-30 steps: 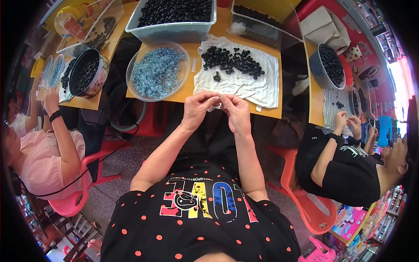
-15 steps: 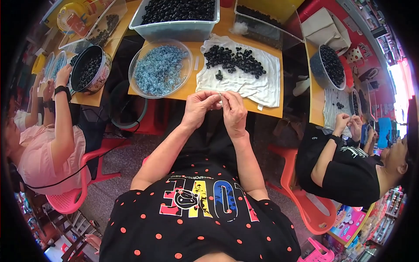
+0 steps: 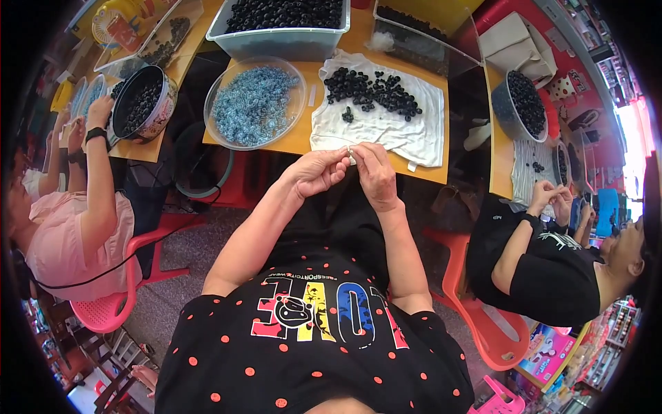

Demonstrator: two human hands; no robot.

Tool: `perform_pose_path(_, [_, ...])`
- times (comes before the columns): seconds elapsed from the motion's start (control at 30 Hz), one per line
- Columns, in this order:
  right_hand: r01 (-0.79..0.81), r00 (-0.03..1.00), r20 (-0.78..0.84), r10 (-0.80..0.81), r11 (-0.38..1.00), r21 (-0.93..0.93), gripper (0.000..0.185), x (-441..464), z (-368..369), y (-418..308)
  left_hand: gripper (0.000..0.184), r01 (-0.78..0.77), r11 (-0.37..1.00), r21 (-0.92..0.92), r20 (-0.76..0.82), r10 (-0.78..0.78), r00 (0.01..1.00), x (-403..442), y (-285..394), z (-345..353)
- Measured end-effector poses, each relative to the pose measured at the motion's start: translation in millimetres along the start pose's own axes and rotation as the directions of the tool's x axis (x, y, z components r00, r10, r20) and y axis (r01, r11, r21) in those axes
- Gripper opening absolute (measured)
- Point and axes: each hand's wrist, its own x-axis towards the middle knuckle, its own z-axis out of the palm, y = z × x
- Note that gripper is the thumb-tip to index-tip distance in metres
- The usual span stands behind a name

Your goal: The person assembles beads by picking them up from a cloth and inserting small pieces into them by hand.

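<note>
My left hand point(image 3: 318, 171) and my right hand point(image 3: 374, 174) meet in front of the table's near edge, both with fingers pinched. Between their fingertips is a tiny pale piece, too small to name. Just beyond them a white cloth point(image 3: 414, 148) lies on the table, with many small black bead-like pieces point(image 3: 372, 90) heaped on its far half. To the left of the cloth stands a round clear tray point(image 3: 301, 114) of small bluish, clear spring-like pieces point(image 3: 252, 107).
A clear bin point(image 3: 283, 43) full of black pieces stands at the back. Co-workers sit at either side, one in a pink top point(image 3: 76, 234), one in a black shirt point(image 3: 552, 276). A pot point(image 3: 165, 103) and a tub point(image 3: 507, 114) hold more black pieces.
My left hand has turned a little, its fingers curling more toward the palm. My right hand has shifted slightly right and stays pinched. The heap on the cloth looks the same.
</note>
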Motion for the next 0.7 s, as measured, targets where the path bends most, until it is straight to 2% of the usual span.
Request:
perform_pose_path(0.07, [0.008,1.000,0.007,-0.008,1.000,-0.020,0.014,-0.1,-1.1,-0.7,0.015,0.005,1.000,0.025,0.003,-0.005,1.000,0.5,0.0,2.6])
perform_pose_path(0.13, [-0.298,0.954,0.039,0.296,0.944,0.142,0.011,-0.1,-2.6,-8.4,0.020,-0.123,0.944,0.307,-0.111,0.164,0.980,-4.2,-1.9,19.5])
perform_pose_path(0.17, [-0.301,0.953,0.037,0.299,0.943,0.142,0.011,-2.1,-1.6,-6.7,0.020,-0.119,0.944,0.308,-0.112,0.160,0.981,-3.5,-5.2,20.9])
perform_pose_path(0.23, [-0.495,0.861,0.071,0.504,0.794,0.352,0.012,-6.9,1.8,-0.7,0.023,-0.386,0.682,0.622,-0.010,0.500,0.866,-2.7,-10.0,23.9])
perform_pose_path(0.27, [-0.497,0.859,0.069,0.507,0.793,0.353,0.012,-9.2,2.5,1.7,0.023,-0.383,0.682,0.623,-0.011,0.497,0.868,-4.4,-10.9,25.0])
perform_pose_path(0.3, [-0.583,0.794,0.163,0.586,0.658,0.476,0.013,-11.1,2.8,2.9,0.022,-0.438,0.343,0.831,0.144,0.628,0.765,-8.2,-10.5,28.6])
perform_pose_path(0.33, [-0.652,0.721,0.268,0.639,0.495,0.574,0.015,-13.2,3.0,4.5,0.022,-0.417,-0.050,0.908,0.338,0.676,0.655,-10.7,-10.0,31.0])
perform_pose_path(0.37, [-0.653,0.719,0.268,0.641,0.493,0.574,0.015,-15.5,2.6,8.2,0.019,-0.407,-0.127,0.904,0.379,0.679,0.629,-10.7,-10.2,31.8])
perform_pose_path(0.4, [-0.693,0.682,0.357,0.639,0.407,0.595,0.016,-16.7,1.0,12.0,0.019,-0.407,-0.125,0.905,0.377,0.678,0.631,-10.1,-9.2,29.4])
perform_pose_path(0.43, [-0.730,0.641,0.445,0.625,0.319,0.605,0.017,-18.0,-0.1,14.7,0.020,-0.429,-0.233,0.873,0.473,0.623,0.623,-9.3,-6.3,24.8])
perform_pose_path(0.47, [-0.731,0.640,0.445,0.626,0.319,0.603,0.017,-19.8,-0.8,16.0,0.022,-0.451,-0.336,0.826,0.561,0.557,0.612,-9.3,-3.2,21.3])
perform_pose_path(0.5, [-0.748,0.627,0.466,0.624,0.315,0.584,0.017,-20.2,-1.9,15.7,0.022,-0.452,-0.335,0.826,0.561,0.558,0.611,-10.1,-0.5,19.4])
perform_pose_path(0.57, [-0.765,0.613,0.488,0.622,0.311,0.564,0.016,-19.5,-3.4,14.3,0.023,-0.455,-0.458,0.763,0.639,0.431,0.638,-12.3,4.9,16.2])
perform_pose_path(0.6, [-0.759,0.622,0.487,0.613,0.321,0.566,0.016,-18.0,-4.2,11.4,0.023,-0.455,-0.457,0.764,0.638,0.431,0.638,-13.8,7.7,16.0])
perform_pose_path(0.67, [-0.754,0.630,0.486,0.606,0.330,0.568,0.017,-16.8,-3.8,8.5,0.022,-0.477,-0.547,0.688,0.695,0.306,0.651,-16.2,13.4,16.8])
perform_pose_path(0.7, [-0.755,0.630,0.479,0.612,0.335,0.564,0.017,-16.8,-3.4,7.9,0.022,-0.477,-0.545,0.689,0.694,0.306,0.652,-16.3,16.0,17.0])
